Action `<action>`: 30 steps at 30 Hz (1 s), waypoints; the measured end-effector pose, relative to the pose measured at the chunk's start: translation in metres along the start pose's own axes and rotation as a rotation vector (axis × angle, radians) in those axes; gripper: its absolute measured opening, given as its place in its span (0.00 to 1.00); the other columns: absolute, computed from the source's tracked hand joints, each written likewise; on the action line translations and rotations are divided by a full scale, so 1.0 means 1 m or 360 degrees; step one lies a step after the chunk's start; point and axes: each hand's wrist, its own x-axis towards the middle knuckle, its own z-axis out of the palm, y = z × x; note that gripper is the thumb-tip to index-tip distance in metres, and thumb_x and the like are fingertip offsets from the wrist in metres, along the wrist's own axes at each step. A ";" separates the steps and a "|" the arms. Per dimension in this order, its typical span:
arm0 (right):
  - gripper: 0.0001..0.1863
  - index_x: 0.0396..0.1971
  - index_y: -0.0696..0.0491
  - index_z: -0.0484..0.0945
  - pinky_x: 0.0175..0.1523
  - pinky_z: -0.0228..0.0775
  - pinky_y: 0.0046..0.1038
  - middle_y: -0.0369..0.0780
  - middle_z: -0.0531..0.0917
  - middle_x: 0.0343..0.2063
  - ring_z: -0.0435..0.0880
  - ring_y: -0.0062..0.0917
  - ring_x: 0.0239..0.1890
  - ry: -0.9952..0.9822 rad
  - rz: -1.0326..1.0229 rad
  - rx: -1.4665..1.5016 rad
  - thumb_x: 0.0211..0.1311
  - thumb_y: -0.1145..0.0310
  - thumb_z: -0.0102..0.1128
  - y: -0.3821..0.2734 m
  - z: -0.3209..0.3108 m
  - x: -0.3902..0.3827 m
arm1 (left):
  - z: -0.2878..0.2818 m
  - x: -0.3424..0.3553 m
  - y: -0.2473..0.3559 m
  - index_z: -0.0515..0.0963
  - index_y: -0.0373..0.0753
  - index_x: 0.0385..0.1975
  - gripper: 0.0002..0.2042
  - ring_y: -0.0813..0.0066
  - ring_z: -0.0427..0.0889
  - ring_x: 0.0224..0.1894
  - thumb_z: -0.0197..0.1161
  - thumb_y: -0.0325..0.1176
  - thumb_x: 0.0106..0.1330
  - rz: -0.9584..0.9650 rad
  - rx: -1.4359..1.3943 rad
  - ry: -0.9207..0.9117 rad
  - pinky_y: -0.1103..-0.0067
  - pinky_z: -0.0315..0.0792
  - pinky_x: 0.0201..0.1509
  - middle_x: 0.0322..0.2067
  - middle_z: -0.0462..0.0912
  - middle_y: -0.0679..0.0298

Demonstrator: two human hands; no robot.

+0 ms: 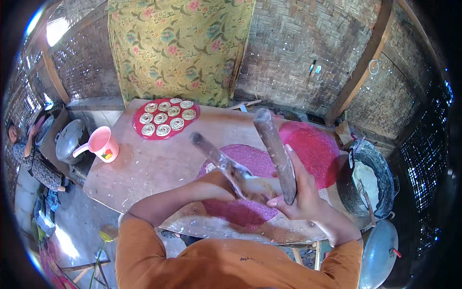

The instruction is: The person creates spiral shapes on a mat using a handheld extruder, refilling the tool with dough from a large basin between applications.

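A press-like tool with two dark wooden handles [272,147] and a pale middle body [257,188] is held over a purple round mat [226,214] on the table. My left hand [216,183] is closed on the tool near the base of its left handle, its fingers partly hidden behind it. My right hand [301,197] grips the tool's right handle, thumb across its lower end. A red round mat [310,149] lies beside the purple one at the right.
The wooden table [110,178] also bears pale coils on a red mat [139,132] and a pink jug [101,144]. A bucket of dough [365,183] stands right, above a metal lid [378,255]. A co-worker [29,154] is beside dark pots [70,142] at far left.
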 end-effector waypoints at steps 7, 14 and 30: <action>0.59 0.66 0.61 0.46 0.56 0.66 0.38 0.54 0.68 0.55 0.74 0.40 0.52 -0.0253 0.0119 0.0004 0.43 0.47 0.72 0.011 0.016 0.017 | 0.029 0.015 -0.018 0.72 0.50 0.51 0.16 0.63 0.78 0.32 0.55 0.35 0.62 0.0278 0.0069 -0.0136 0.68 0.69 0.37 0.33 0.79 0.51; 0.63 0.67 0.59 0.44 0.61 0.57 0.40 0.54 0.63 0.59 0.67 0.42 0.58 -0.0704 0.0359 0.2814 0.39 0.39 0.70 0.075 0.010 -0.022 | -0.023 -0.005 -0.010 0.64 0.37 0.57 0.37 0.70 0.73 0.51 0.76 0.36 0.46 0.0238 -0.0538 -0.0023 0.71 0.67 0.57 0.49 0.74 0.57; 0.65 0.67 0.59 0.44 0.63 0.54 0.45 0.54 0.64 0.59 0.66 0.44 0.59 -0.0958 0.0771 0.3499 0.37 0.30 0.61 0.152 0.103 -0.022 | -0.038 0.108 -0.119 0.33 0.46 0.70 0.45 0.67 0.41 0.71 0.37 0.70 0.61 0.0783 -0.2061 0.0496 0.74 0.38 0.72 0.70 0.38 0.58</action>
